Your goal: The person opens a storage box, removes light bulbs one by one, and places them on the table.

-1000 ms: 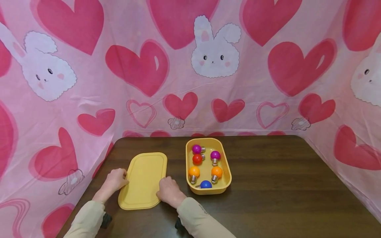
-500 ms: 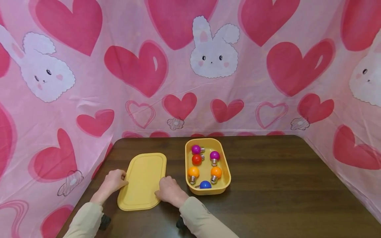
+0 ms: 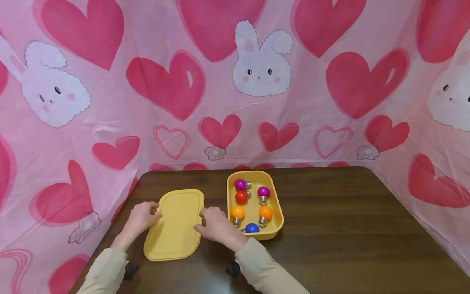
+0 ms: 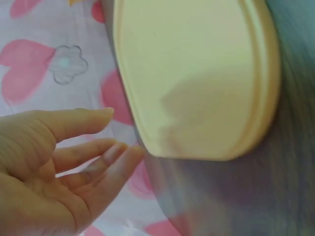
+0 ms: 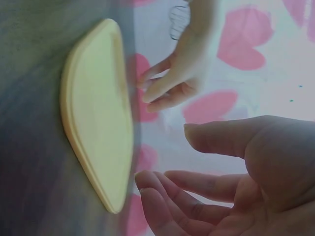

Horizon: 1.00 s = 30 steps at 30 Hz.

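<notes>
A flat yellow lid (image 3: 174, 226) with rounded corners lies on the brown table, left of the middle. At its left edge hovers my left hand (image 3: 138, 220), thumb and fingers apart with nothing between them; the left wrist view shows this hand (image 4: 74, 172) off the lid (image 4: 197, 88). My right hand (image 3: 220, 228) is over the lid's right edge, fingers relaxed and parted. In the right wrist view that hand (image 5: 221, 182) holds nothing, and the lid (image 5: 98, 118) lies apart from its fingertips.
Right of the lid stands a yellow box (image 3: 280, 212) without a cover, holding several small bulbs: purple (image 3: 263, 192), red (image 3: 241, 197), orange (image 3: 265, 212) and blue (image 3: 252, 228). A pink heart-patterned cloth (image 3: 312, 102) hangs around the dark wooden table (image 3: 349, 228).
Both hands have let go of the lid and lifted slightly, their fingers spreading. The right hand has also shifted rightward. Lid and box stay in place while the head view drifts a little.
</notes>
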### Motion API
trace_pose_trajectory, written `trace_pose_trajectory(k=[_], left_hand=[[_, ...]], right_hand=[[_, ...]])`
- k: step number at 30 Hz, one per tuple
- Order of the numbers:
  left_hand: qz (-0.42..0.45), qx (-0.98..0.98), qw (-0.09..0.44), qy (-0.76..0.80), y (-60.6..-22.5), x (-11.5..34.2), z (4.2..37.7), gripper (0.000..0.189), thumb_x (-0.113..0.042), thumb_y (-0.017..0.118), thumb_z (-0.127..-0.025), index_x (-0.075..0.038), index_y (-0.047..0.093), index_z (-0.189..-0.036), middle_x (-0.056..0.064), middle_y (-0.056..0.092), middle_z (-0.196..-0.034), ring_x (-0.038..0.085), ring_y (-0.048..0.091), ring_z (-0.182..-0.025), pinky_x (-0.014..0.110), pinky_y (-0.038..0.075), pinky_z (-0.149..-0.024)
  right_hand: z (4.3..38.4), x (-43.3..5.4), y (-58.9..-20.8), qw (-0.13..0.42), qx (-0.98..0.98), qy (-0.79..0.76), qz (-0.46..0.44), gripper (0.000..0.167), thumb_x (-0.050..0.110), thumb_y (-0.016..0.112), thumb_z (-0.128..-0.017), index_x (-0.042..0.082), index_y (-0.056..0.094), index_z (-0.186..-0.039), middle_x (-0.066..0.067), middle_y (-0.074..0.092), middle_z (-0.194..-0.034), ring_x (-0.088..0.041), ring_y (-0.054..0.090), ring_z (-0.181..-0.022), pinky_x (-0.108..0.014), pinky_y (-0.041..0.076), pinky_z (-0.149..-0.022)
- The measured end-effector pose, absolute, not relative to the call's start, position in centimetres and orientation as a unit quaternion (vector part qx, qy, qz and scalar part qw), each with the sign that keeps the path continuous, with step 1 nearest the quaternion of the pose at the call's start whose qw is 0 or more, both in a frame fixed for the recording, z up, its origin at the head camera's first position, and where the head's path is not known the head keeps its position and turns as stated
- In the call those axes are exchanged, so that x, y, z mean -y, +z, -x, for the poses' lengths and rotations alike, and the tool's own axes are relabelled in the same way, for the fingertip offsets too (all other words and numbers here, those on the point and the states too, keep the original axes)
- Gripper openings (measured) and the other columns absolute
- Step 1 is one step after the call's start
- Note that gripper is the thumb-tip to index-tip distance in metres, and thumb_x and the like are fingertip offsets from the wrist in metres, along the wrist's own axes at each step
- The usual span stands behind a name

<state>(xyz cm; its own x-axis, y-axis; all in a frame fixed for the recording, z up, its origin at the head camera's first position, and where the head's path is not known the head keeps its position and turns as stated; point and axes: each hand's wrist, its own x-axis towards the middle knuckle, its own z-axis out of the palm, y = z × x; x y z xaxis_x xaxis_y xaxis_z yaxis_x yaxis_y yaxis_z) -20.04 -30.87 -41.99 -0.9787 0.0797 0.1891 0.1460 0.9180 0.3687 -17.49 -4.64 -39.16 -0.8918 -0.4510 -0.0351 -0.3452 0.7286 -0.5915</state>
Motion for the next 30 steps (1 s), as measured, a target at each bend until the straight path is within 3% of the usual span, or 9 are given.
trace_pose_trajectory(k=[3,8,14,20,30], left_hand=[[0.075,0.969,0.108,-0.208,-41.6,29.8,20.1,0.028,-0.007,0.077,-0.078,0.011,0.070,-0.099,0.023,0.072,-0.087,0.034,0.070,-0.078,0.050,0.057,-0.073],[0.102,0.956,0.134,-0.243,-41.3,28.0,20.3,0.029,-0.004,0.078,-0.079,0.009,0.070,-0.104,0.022,0.071,-0.091,0.028,0.071,-0.070,0.046,0.060,-0.071],[0.129,0.936,0.165,-0.283,-40.7,25.7,21.0,0.029,-0.003,0.077,-0.081,0.007,0.070,-0.108,0.021,0.071,-0.095,0.029,0.072,-0.075,0.045,0.061,-0.072],[0.148,0.922,0.164,-0.318,-40.1,23.1,21.5,0.033,-0.004,0.076,-0.082,0.007,0.069,-0.112,0.021,0.070,-0.099,0.032,0.074,-0.082,0.044,0.062,-0.074],[0.163,0.908,0.116,-0.367,-40.0,19.6,22.3,0.041,-0.009,0.075,-0.085,0.005,0.065,-0.123,0.024,0.067,-0.113,0.035,0.070,-0.099,0.045,0.061,-0.084]], right_hand=[[17.7,3.4,-38.5,0.061,-0.922,-0.304,0.232,0.027,0.028,0.074,-0.088,0.004,0.069,-0.101,-0.002,0.059,-0.074,-0.011,0.049,-0.064,-0.016,0.046,-0.057],[18.1,1.1,-37.8,0.032,-0.917,-0.320,0.238,0.029,0.027,0.073,-0.088,0.004,0.069,-0.106,-0.002,0.063,-0.081,-0.009,0.049,-0.069,-0.016,0.048,-0.066],[18.8,-1.5,-37.6,0.008,-0.916,-0.330,0.226,0.030,0.026,0.073,-0.089,0.003,0.070,-0.108,-0.006,0.068,-0.089,-0.015,0.059,-0.076,-0.025,0.057,-0.074],[19.4,-3.8,-38.0,-0.001,-0.922,-0.324,0.213,0.028,0.022,0.073,-0.089,0.001,0.070,-0.107,-0.010,0.070,-0.094,-0.025,0.064,-0.087,-0.036,0.058,-0.080],[19.6,-7.4,-39.1,0.048,-0.916,-0.347,0.196,0.029,0.021,0.073,-0.089,0.000,0.070,-0.110,-0.009,0.072,-0.099,-0.021,0.065,-0.089,-0.039,0.060,-0.085]])
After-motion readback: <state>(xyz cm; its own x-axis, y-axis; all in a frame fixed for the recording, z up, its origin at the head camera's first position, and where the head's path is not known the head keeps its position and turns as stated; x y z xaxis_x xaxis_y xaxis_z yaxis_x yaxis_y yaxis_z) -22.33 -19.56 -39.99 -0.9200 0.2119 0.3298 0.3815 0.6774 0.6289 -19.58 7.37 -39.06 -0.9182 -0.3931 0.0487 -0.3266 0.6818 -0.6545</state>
